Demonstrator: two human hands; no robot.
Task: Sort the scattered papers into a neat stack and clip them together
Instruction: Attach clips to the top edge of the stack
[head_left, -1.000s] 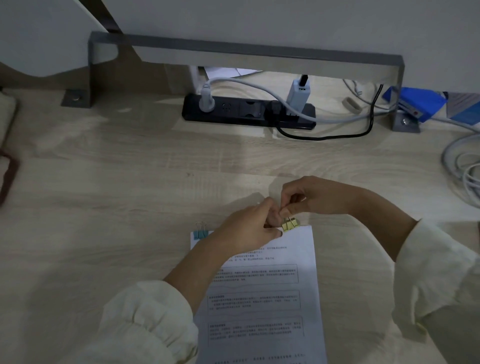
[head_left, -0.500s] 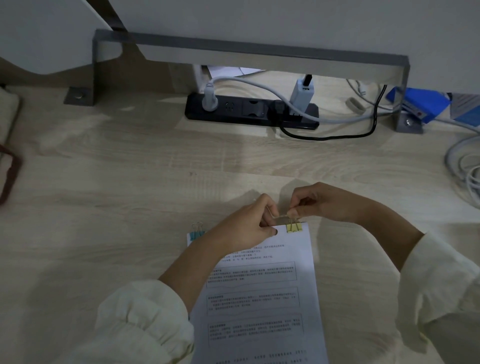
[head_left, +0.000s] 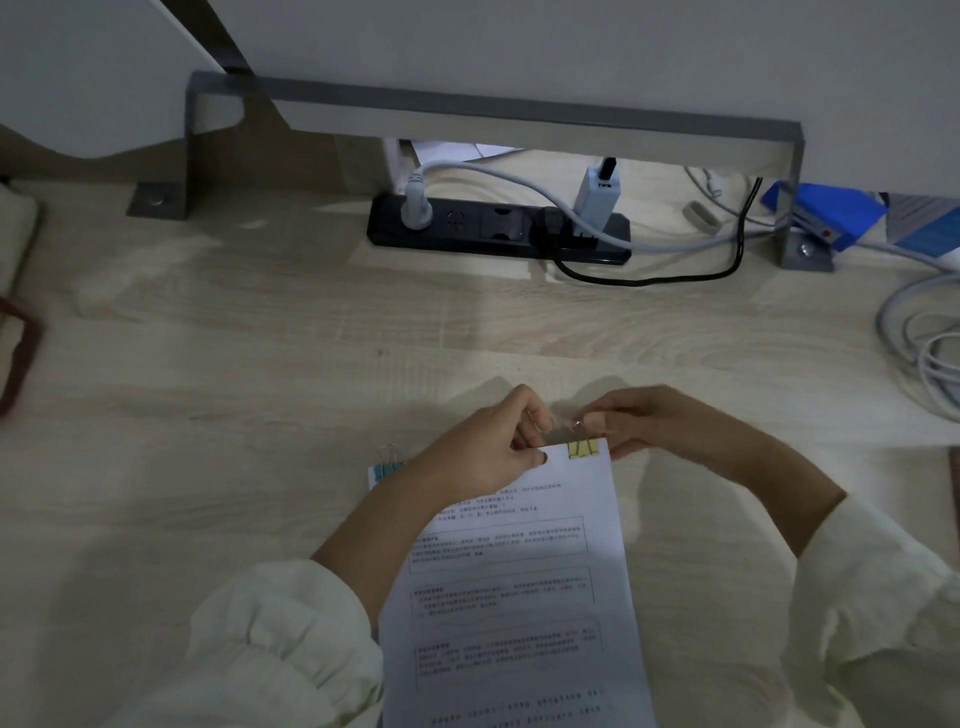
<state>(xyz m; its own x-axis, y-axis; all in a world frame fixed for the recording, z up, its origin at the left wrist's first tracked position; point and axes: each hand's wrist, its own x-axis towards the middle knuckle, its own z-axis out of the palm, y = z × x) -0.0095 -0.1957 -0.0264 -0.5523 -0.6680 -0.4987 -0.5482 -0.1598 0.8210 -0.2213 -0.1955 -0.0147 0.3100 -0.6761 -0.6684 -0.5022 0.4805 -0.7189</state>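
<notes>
Paper stack pinched at its top edge by left hand; right hand pinches wire handle of yellow clip.

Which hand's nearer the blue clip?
Left. The left hand sits just right of the blue clip, holding the papers at the top edge; the right hand is farther right, at the yellow clip.

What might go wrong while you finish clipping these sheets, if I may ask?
The right hand pinches a wire handle of the small yellow binder clip; if it slips, it may snap onto fingers. The left hand grips only the top edge of the white printed paper stack, so lower sheets might fan askew.
</notes>
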